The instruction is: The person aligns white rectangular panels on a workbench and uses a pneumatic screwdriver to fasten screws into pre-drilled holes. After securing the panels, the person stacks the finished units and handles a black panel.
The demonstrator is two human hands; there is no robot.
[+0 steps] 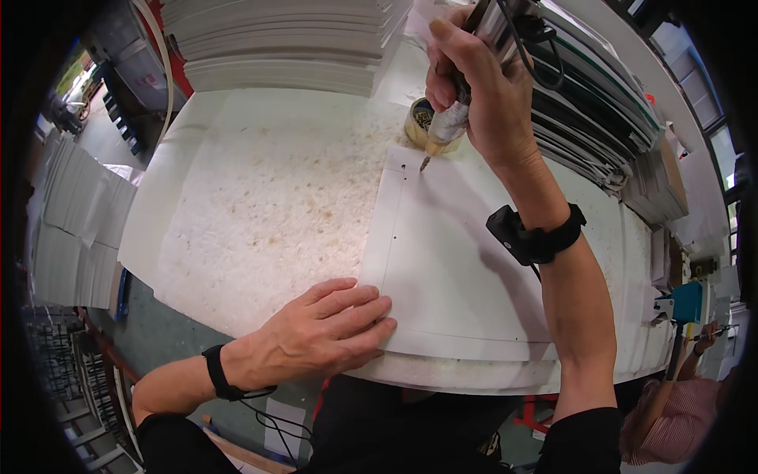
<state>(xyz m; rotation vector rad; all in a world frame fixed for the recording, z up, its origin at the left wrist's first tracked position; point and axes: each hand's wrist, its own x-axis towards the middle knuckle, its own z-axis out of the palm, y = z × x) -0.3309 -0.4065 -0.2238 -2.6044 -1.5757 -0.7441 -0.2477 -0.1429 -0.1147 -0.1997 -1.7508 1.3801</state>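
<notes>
My right hand [497, 103] grips a power screwdriver [450, 124] with a pale, taped-looking front end. Its thin tip points down just above the far left part of a white panel [466, 276]; whether it touches is hard to tell. Pencil-like lines run along the panel's left and near edges, and a few small dark dots mark the left side. My left hand [316, 328] lies with fingers stretched across the panel's near left edge, holding nothing. Behind the screwdriver's tip stands a small round tub [412, 130] of tiny metal pieces, partly hidden by the tool.
The white worktable [260, 213] has a speckled, worn surface. A tall stack of white panels [276, 47] stands at its far side, and dark-edged sheets [592, 103] are piled at far right. More panels [83, 221] are stacked left. Another person [675, 419] is at lower right.
</notes>
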